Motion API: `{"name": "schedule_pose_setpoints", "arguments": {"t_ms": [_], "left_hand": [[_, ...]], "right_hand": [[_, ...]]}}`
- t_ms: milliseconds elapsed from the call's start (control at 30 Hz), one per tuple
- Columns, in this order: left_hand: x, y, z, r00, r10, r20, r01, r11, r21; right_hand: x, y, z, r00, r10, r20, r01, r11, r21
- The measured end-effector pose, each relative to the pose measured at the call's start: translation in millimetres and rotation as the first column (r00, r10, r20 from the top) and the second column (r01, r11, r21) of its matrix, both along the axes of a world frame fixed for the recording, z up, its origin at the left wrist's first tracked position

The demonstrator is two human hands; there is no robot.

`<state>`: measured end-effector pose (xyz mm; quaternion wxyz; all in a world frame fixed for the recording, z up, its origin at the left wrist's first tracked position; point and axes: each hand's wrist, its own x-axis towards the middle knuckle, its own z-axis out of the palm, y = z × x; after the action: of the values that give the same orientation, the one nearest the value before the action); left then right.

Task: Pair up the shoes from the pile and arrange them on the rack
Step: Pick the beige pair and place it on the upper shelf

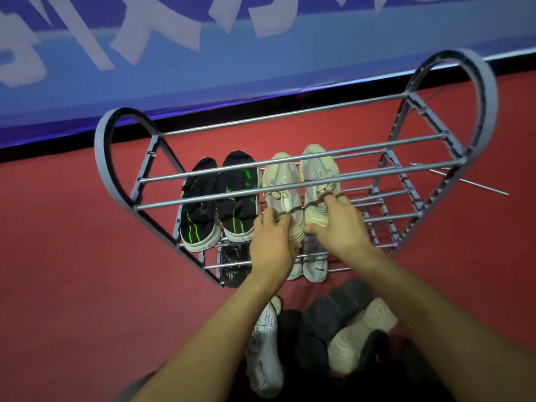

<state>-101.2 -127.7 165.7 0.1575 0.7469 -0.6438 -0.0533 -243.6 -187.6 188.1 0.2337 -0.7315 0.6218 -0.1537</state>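
My left hand [271,242] pinches the heel of the left cream sneaker [280,187], fingers curled around its back edge; my right hand [338,224] grips the right cream sneaker [319,175] at heel and collar, thumb under the sole. Both shoes lie side by side on a middle shelf of the grey rack [121,158], just beside the black-and-green pair [220,198]. I judge them light, with soft knit uppers that give, so the firmer heel is the best hold. The pile [333,329] lies near on the red floor [72,285].
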Motion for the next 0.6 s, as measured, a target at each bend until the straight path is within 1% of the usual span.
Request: {"name": "schedule_pose_setpoints", "arguments": {"t_ms": [100,200,333,500,600], "left_hand": [[-1.0,0.0,0.5,1.000,0.023,0.007,-0.023,1.000,0.005],[-2.8,0.4,0.3,0.999,0.054,0.000,-0.054,0.999,-0.005],[-3.3,1.4,0.9,0.998,0.069,-0.008,-0.069,0.997,-0.015],[-2.1,0.1,-0.2,0.997,0.077,-0.021,-0.078,0.996,-0.039],[0.8,-0.7,-4.0,0.997,0.076,-0.012,-0.076,0.996,-0.051]], "right_hand": [[2.4,-0.4,-6.6,0.999,-0.028,0.022,0.027,0.999,0.022],[-3.2,0.5,-10.5,1.000,-0.018,0.004,0.018,1.000,0.002],[-11.2,1.7,-10.8,0.999,-0.026,0.023,0.026,0.999,-0.021],[-13.7,1.0,-7.5,0.992,-0.114,0.055,0.115,0.993,-0.014],[-10.4,2.0,-8.0,0.994,-0.095,0.050,0.097,0.995,-0.026]]}}
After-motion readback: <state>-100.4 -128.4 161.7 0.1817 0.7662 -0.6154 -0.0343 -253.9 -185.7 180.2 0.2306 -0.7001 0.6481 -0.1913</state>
